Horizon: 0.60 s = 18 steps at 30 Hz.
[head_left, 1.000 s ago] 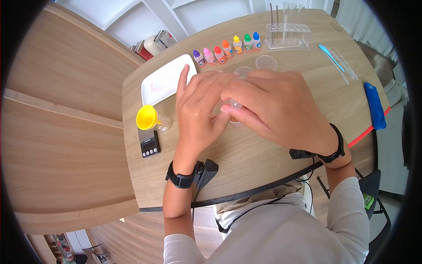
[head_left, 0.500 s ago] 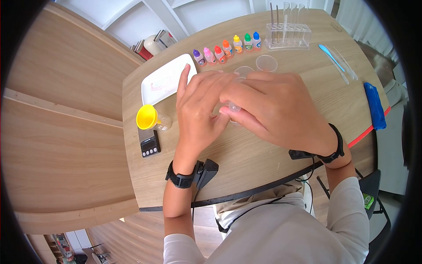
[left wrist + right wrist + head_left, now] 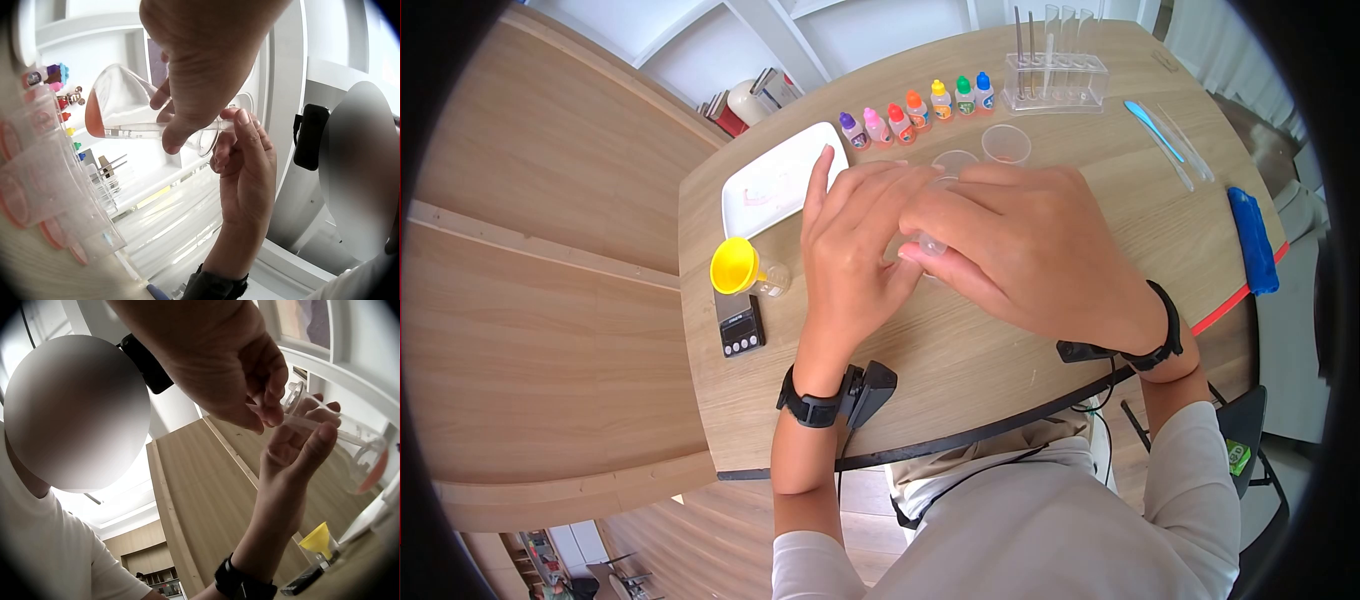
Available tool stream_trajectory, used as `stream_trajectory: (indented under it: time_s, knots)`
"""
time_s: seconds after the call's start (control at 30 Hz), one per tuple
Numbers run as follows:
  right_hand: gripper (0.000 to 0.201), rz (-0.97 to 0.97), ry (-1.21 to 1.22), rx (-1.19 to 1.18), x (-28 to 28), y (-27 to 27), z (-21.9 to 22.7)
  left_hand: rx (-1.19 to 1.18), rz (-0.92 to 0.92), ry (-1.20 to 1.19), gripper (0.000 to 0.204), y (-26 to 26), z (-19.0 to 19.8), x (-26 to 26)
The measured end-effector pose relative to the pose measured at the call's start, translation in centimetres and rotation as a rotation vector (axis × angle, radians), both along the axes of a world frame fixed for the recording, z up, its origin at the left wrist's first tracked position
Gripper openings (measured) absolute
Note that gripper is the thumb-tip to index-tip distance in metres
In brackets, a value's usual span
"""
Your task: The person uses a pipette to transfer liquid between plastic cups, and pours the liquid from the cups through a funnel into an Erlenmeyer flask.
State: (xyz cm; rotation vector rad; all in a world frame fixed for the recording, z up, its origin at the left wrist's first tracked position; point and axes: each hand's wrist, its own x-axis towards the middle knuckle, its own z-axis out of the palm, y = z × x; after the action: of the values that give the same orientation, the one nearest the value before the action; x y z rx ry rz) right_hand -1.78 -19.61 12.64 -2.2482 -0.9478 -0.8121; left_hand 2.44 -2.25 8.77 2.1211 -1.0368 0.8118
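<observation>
A clear conical flask (image 3: 120, 94) with reddish liquid at its base is tilted on its side in the left wrist view. My left hand (image 3: 852, 245) grips it near the neck. A translucent pipette (image 3: 140, 130) runs through the flask's mouth, its tip by the liquid. Its bulb end (image 3: 933, 242) is pinched between thumb and fingers of my right hand (image 3: 1040, 240). In the right wrist view, my right hand (image 3: 231, 375) is at the mouth of the flask (image 3: 355, 453), beside my left hand (image 3: 290, 456). From above, both hands hide most of the flask.
Several clear cups (image 3: 1006, 144) stand beyond the hands. Colored dropper bottles (image 3: 900, 127) line the back, beside a test tube rack (image 3: 1055, 88). At left are a white tray (image 3: 750, 210), a yellow funnel (image 3: 734, 267) and a scale (image 3: 741, 328); a blue cloth (image 3: 1252, 240) lies right.
My right thumb and fingers have shifted slightly at the pipette's bulb. My left hand has stayed almost still around the flask.
</observation>
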Motion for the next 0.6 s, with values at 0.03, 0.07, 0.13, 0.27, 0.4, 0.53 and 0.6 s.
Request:
stream_trajectory:
  time_s: [0.03,0.07,0.13,0.27,0.4,0.53,0.6]
  knots:
    - [0.015,-0.002,0.003,-0.002,0.00,0.02,-0.04,0.001,0.003,0.002,0.045,0.00,-0.01,-0.01]
    - [0.015,-0.002,0.003,-0.002,0.01,0.02,-0.05,0.000,0.003,0.002,0.045,0.01,-0.02,0.00]
    - [0.015,-0.003,-0.001,-0.003,0.03,0.03,-0.08,0.004,-0.001,0.003,0.045,0.01,-0.02,0.00]
    - [0.015,-0.007,0.006,-0.017,-0.04,0.01,-0.04,0.004,-0.001,0.004,0.046,0.03,-0.04,0.00]
    - [0.015,-0.009,0.021,-0.015,-0.03,0.04,-0.12,0.006,-0.001,0.009,0.046,0.02,0.01,-0.05]
    - [0.015,-0.005,0.021,-0.011,-0.01,0.03,-0.16,0.005,0.000,0.007,0.046,0.02,-0.04,-0.03]
    - [0.015,-0.006,0.021,-0.013,-0.01,0.04,-0.15,0.004,0.000,0.009,0.046,-0.01,0.02,-0.06]
